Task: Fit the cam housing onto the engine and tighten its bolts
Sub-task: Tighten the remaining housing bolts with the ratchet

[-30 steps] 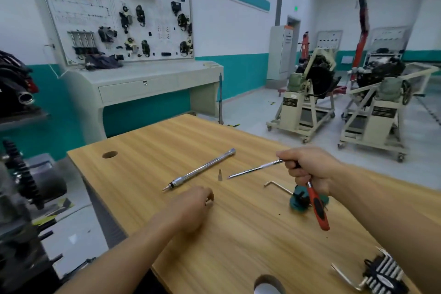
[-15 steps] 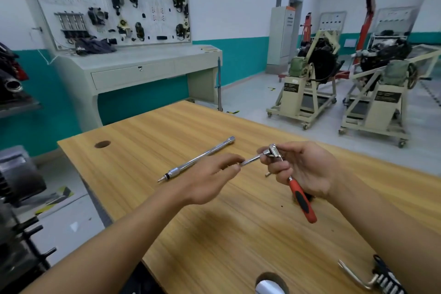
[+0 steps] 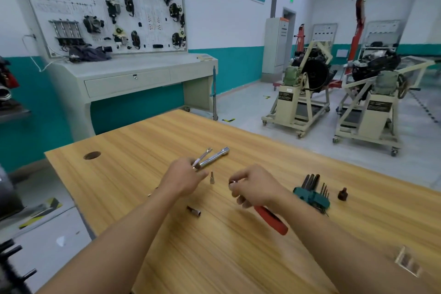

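Note:
My right hand (image 3: 254, 187) grips a ratchet with a red handle (image 3: 270, 217) just above the wooden table (image 3: 238, 258); its metal head shows at my fingertips. My left hand (image 3: 182, 178) pinches a thin metal extension bar (image 3: 202, 156) that points up and away from me. A thick chrome bar (image 3: 214, 156) lies on the table just beyond that hand. Between my hands a small bit (image 3: 212, 177) stands upright. A small socket (image 3: 194, 211) lies nearer to me. No cam housing or engine top is in view.
A teal holder of hex keys (image 3: 312, 194) and a dark small socket (image 3: 343, 194) lie right of my right hand. The table has a round hole (image 3: 91, 155) at its far left corner. Two engine stands (image 3: 303, 93) are on the floor behind; a training panel (image 3: 107, 5) stands at the back left.
The thin extension bar has come off the ratchet and gone with my left hand, which drew back to the left. My right hand lowered with the ratchet. The view has shifted.

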Demonstrator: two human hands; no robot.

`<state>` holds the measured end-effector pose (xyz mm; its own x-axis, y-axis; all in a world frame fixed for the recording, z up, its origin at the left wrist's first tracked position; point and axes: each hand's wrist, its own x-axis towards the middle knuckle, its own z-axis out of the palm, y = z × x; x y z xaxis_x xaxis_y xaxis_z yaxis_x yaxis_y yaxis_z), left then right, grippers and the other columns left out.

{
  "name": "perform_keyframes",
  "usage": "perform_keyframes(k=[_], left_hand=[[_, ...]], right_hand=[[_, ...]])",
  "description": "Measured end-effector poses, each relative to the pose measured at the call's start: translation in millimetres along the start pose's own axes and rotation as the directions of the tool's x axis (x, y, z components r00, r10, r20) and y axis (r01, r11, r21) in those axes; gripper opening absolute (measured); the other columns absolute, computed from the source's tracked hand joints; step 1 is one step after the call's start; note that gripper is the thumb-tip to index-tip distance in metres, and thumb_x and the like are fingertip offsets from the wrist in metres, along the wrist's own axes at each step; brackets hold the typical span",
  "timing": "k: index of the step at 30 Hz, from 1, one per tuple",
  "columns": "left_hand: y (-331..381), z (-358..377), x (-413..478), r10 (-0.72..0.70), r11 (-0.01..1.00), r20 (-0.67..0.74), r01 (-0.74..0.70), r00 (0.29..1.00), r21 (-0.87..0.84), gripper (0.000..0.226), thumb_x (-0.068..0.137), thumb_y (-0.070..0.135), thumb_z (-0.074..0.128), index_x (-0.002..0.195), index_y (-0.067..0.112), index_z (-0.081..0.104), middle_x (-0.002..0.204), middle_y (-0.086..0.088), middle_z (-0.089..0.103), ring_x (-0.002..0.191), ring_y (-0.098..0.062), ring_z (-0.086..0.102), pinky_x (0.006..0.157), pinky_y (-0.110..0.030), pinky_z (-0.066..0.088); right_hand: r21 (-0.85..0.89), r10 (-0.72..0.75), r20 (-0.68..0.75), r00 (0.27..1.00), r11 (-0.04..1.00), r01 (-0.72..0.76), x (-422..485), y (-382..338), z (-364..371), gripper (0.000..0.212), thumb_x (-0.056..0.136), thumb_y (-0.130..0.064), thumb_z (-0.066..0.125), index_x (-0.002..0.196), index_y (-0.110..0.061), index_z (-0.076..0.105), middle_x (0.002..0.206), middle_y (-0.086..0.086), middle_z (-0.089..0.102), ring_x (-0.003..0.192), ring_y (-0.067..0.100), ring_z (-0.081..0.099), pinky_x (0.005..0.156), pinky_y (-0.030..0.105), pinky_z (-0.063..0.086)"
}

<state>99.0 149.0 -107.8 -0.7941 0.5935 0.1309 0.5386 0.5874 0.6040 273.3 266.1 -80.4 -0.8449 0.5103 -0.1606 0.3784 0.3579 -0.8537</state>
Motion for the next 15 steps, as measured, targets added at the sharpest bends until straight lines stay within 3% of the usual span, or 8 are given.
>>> perform_keyframes(k=[2,3,5,7,10,12,13,15], left_hand=[[8.1,8.3,9.3,0.02,0.998,0.052,-0.023,0.998,0.054,0.024,0.085,0.044,0.075,0.102,0.029,0.068,0.08,0.005,0.066,0.072,-0.013,0.061,0.058,-0.029,0.043],[10.7,12.3,13.5,0.021,0.997,0.078,-0.028,0.997,0.079,0.026,0.085,0.044,0.075,0.104,0.027,0.068,0.079,0.005,0.065,0.072,-0.014,0.061,0.06,-0.029,0.044],[13.6,21.3,20.0,0.008,0.993,0.123,-0.022,0.992,0.116,0.025,0.086,0.041,0.074,0.102,0.022,0.068,0.078,0.005,0.064,0.074,-0.017,0.062,0.065,-0.03,0.047],[14.8,29.1,22.9,0.009,0.986,0.142,-0.033,0.99,0.165,0.019,0.09,0.038,0.07,0.097,0.02,0.068,0.082,0.002,0.065,0.08,-0.019,0.063,0.069,-0.031,0.048],[14.7,28.0,20.4,0.055,0.983,0.114,-0.074,0.992,0.167,0.016,0.094,0.034,0.065,0.091,0.018,0.067,0.084,-0.001,0.069,0.082,-0.021,0.065,0.07,-0.034,0.05],[15.1,16.3,15.4,0.102,0.992,0.082,-0.107,0.991,0.068,0.017,0.095,0.033,0.064,0.084,0.02,0.067,0.078,0.001,0.071,0.075,-0.019,0.065,0.064,-0.033,0.049],[16.6,7.6,11.5,0.133,0.991,0.065,-0.134,0.989,0.022,0.018,0.095,0.033,0.064,0.08,0.022,0.066,0.073,0.003,0.069,0.069,-0.018,0.063,0.059,-0.031,0.046],[23.2,-14.9,-0.2,0.201,0.979,0.033,-0.2,0.979,-0.029,0.021,0.094,0.032,0.065,0.074,0.024,0.066,0.066,0.005,0.065,0.061,-0.015,0.056,0.053,-0.03,0.041]], right_hand=[[-0.36,-0.104,-0.048,0.993,0.93,0.08,5.8,4.5,15.4,0.016,0.086,-0.015,0.064,0.097,-0.015,0.076,0.089,0.005,0.07,0.073,0.018,0.062,0.064,0.026,0.049],[-0.468,-0.142,-0.073,0.987,0.879,0.092,7.8,5.7,21.4,0.013,0.085,-0.015,0.063,0.089,-0.019,0.074,0.087,0.003,0.068,0.077,0.021,0.061,0.065,0.027,0.046],[-0.562,-0.185,-0.093,0.978,0.821,0.102,11.2,8.1,31.8,0.02,0.084,-0.013,0.058,0.065,-0.017,0.056,0.069,0.0,0.054,0.074,0.028,0.053,0.06,0.032,0.041],[-0.624,-0.204,-0.103,0.974,0.776,0.096,14.5,12.6,39.1,0.029,0.086,-0.017,0.056,0.06,-0.017,0.043,0.066,-0.003,0.045,0.075,0.03,0.05,0.06,0.033,0.037],[-0.701,-0.281,-0.108,0.954,0.702,0.127,16.9,19.5,42.0,0.02,0.089,-0.031,0.054,0.072,-0.019,0.057,0.084,0.0,0.061,0.093,0.029,0.061,0.067,0.034,0.043],[-0.619,-0.314,-0.163,0.935,0.771,0.151,16.9,17.4,41.4,0.027,0.085,-0.046,0.058,0.098,-0.026,0.07,0.099,-0.001,0.069,0.098,0.025,0.065,0.075,0.034,0.049],[-0.484,-0.301,-0.216,0.929,0.859,0.166,17.9,12.9,40.4,0.037,0.082,-0.054,0.06,0.109,-0.031,0.071,0.098,-0.002,0.07,0.092,0.021,0.066,0.075,0.034,0.05],[-0.043,-0.251,-0.278,0.927,0.968,0.249,21.0,-9.4,35.3,0.033,0.076,-0.065,0.063,0.097,-0.042,0.073,0.074,-0.005,0.065,0.065,0.014,0.059,0.061,0.03,0.045]])
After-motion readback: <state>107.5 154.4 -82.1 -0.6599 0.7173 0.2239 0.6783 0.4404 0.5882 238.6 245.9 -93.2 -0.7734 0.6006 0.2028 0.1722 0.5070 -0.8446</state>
